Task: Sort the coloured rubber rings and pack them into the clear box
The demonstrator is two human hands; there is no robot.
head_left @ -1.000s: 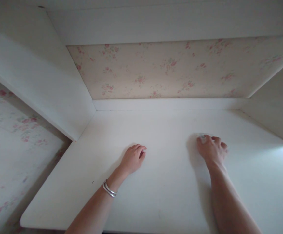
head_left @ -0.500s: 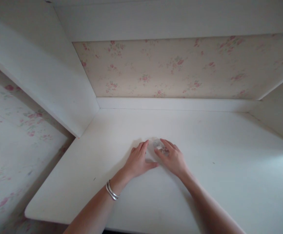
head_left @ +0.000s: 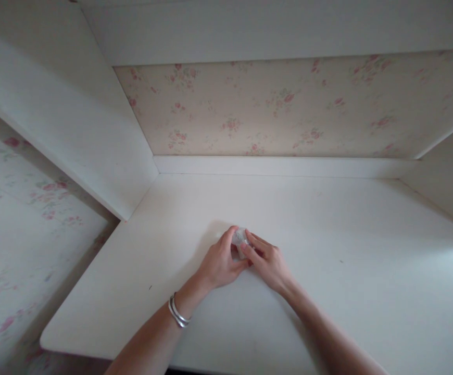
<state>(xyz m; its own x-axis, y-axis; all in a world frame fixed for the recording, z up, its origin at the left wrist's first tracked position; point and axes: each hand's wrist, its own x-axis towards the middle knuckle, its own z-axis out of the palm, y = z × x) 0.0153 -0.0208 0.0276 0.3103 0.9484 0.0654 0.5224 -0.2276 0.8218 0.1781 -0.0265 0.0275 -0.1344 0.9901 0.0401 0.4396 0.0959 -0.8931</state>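
Left hand (head_left: 222, 262) and right hand (head_left: 268, 262) held a pale item (head_left: 239, 236) between them, over the desk (head_left: 367, 297).
The left hand's fingers curved round its left side; the right hand pinched its right. Front edge (head_left: 80, 351) and left edge (head_left: 84, 279) lay well apart from it, the desk spread broadly rightward, and a ledge (head_left: 289, 166) ran behind.

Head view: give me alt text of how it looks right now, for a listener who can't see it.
The left hand and right hand together hold a small translucent object, too unclear to identify, at a white tabletop. A silver bracelet circles the left wrist; floral wallpaper shows beyond the tabletop.
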